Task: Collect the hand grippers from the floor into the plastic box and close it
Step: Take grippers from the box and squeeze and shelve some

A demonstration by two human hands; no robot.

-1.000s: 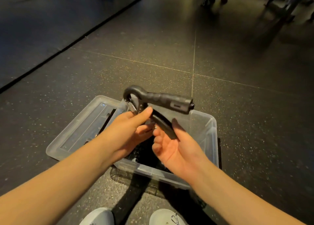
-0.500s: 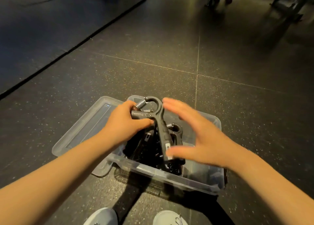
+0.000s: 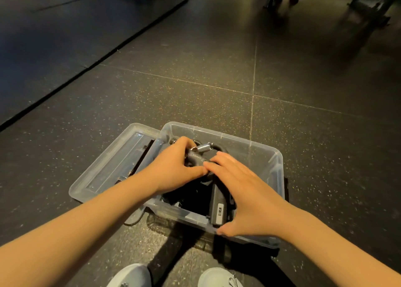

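The hand gripper (image 3: 217, 208) lies inside the plastic box (image 3: 276, 174), on top of a dark pile of other grippers (image 3: 191, 196). Its long axis runs almost straight from 12 o'clock to 6 o'clock: the spring (image 3: 204, 147) is at the far end, and the grey handle tip almost reaches the near wall.

The left hand (image 3: 173, 169) comes in from 8 o'clock and is the nearer one to the spring end. Its fingers are curled round the upper handle just below the coil. The right hand (image 3: 247, 195) comes in from 4 o'clock and lies over the lower handle with fingers fairly straight and spread. They rest on it rather than wrap it, and the thumb (image 3: 224, 229) reaches towards the near rim. Whether the palm truly presses down I cannot tell.

The lid (image 3: 117, 167) lies flat on the floor at 9 o'clock of the box, touching its left side, so the left hand is closer to it. I judge the next need is to let go here, then swing the lid from 9 o'clock over the opening
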